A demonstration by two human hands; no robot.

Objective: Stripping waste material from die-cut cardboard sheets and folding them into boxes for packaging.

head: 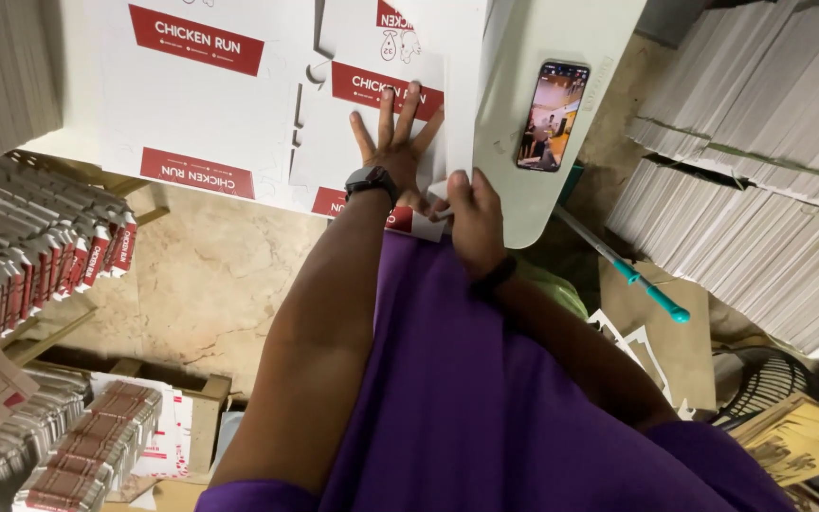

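- Left hand (396, 142) presses flat, fingers spread, on the white-and-red cardboard sheet (239, 104) lying on the surface;
- Right hand (471, 213) has its fingers pinched on the sheet's near corner flap; a phone (552, 116) lies just beside it.

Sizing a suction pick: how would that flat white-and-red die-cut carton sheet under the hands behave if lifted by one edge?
The carton sheet is thin, wide and scored, so it would likely sag or fold at creases. Probably light. Left hand presses it flat while right hand pinches a flap, suggesting flaps bend easily.
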